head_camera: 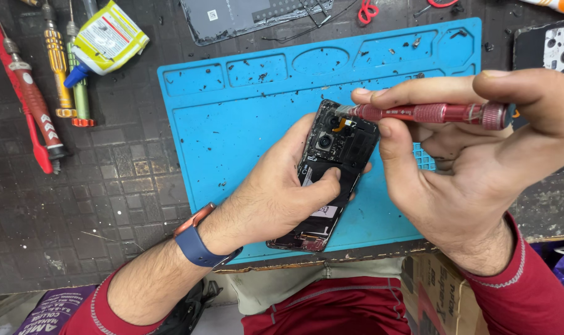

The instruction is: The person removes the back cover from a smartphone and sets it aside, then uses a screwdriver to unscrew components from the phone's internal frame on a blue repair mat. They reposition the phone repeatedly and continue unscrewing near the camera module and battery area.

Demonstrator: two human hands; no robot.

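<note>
An opened black smartphone with its back cover off lies tilted on a blue repair mat, camera end pointing away from me. My left hand grips its lower half, thumb pressed on the middle of the phone. My right hand holds a red metal screwdriver almost level, its tip touching the phone's top edge near the camera module. A blue watch band circles my left wrist.
Several screwdrivers and a glue bottle lie at the left on the dark bench. A removed grey back cover sits beyond the mat. Another phone part rests at the right. A cardboard box stands below the bench edge.
</note>
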